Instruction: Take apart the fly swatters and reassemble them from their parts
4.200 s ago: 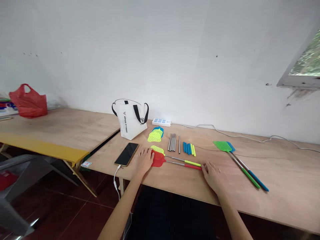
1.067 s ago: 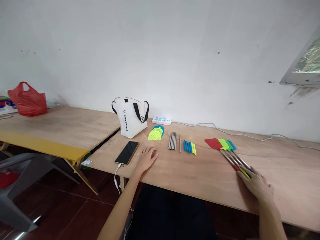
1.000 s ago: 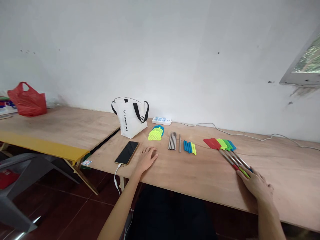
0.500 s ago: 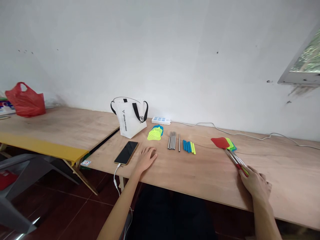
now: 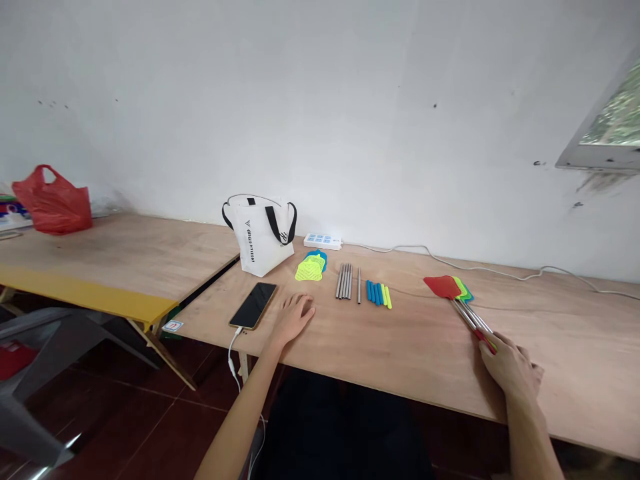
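My right hand [image 5: 513, 367] is closed around the handles of a bunch of fly swatters at the right of the table, the grips mostly hidden under the fingers. Their metal shafts point away to the left, ending in a red swatter head [image 5: 443, 287] that overlaps a green one [image 5: 463, 289] and a blue one. Resting palm down on the wood, my left hand [image 5: 295, 317] holds nothing, its fingers loosely apart. Beyond it lie loose yellow-green mesh swatter heads [image 5: 309, 269] on blue ones [image 5: 323, 256]. Several metal tubes [image 5: 344, 281] and blue and yellow grips [image 5: 379, 294] lie in rows between my hands.
A phone [image 5: 253, 305] on a charging cable lies left of my left hand. Behind it stands a white bag [image 5: 260, 247] with black straps. A power strip [image 5: 323, 241] sits by the wall, its cord running right. A red plastic bag [image 5: 55, 203] is on the left table.
The swatter heads at the right have shifted very slightly to the right, with my right hand still on the handles. My left hand stays in place.
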Motion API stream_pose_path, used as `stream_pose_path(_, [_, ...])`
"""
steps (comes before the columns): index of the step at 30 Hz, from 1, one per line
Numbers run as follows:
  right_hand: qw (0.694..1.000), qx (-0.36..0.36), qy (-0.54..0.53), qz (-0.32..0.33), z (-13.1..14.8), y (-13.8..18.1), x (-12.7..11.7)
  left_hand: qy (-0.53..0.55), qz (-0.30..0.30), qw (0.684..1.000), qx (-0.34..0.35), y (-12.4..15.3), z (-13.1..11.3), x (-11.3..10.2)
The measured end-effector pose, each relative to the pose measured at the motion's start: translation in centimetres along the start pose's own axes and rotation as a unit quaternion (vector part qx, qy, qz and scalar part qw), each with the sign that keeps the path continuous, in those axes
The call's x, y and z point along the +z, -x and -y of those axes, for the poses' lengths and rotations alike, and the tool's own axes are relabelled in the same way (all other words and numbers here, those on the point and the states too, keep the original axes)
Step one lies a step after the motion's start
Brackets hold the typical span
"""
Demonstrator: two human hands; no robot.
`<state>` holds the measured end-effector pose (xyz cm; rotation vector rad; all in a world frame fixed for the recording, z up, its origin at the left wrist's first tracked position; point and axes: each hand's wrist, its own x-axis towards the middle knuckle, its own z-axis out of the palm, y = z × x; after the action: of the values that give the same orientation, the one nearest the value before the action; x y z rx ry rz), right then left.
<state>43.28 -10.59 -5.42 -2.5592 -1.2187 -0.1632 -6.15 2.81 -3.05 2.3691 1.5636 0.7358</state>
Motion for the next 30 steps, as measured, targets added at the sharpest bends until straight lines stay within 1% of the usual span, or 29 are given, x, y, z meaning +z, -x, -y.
stream_pose_path(5, [1.0, 0.006, -0.001, 0.0, 0.1, 0.0, 0.1, -0.002, 0.002, 1.0, -0.004, 0.0, 0.0, 0.0])
stream_pose_path(11, [1.0, 0.0, -0.014, -0.022, -0.1, 0.1, 0.2, 0.0, -0.001, 1.0, 0.002, 0.1, 0.0, -0.1])
stream_pose_path(27, [1.0, 0.003, -0.027, -0.012, 0.3, 0.5, -0.5, 0.0, -0.001, 1.0, 0.0, 0.0, 0.1, 0.0])
stream_pose_path(30, [0.999, 0.002, -0.03, -0.034, 1.1, 0.7, -0.9, -0.006, 0.003, 1.0, -0.001, 0.0, 0.1, 0.0])
